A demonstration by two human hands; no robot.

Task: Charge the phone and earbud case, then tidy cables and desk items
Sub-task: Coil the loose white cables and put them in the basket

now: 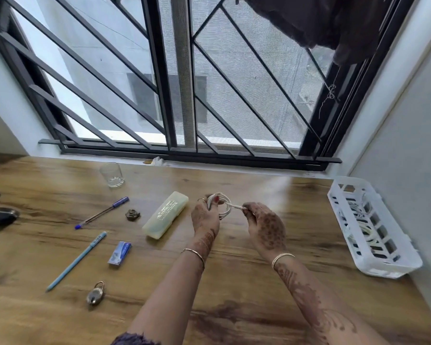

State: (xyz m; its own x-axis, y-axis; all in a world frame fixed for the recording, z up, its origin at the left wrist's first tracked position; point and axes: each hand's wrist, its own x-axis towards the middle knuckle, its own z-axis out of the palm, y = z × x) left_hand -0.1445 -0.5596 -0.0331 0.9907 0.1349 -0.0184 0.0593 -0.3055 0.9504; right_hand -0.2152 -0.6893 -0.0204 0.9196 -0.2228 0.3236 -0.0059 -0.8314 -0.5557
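- The left hand point(205, 216) grips a coiled white cable point(224, 202) above the wooden desk point(259, 307); the right hand point(266, 227) pinches its loose end.
- At 3 o'clock from the hands, a white basket point(393, 268) holds pale cords point(366, 230).
- At 9 o'clock, just beside the left hand, lies a pencil case point(166, 215).
- At 8 o'clock lies a padlock point(95, 293); at 10 o'clock stands a glass point(112, 175).

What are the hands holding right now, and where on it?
A white cable. The left hand grips its coiled loops, and the right hand pinches the loose end that sticks out of the coil.
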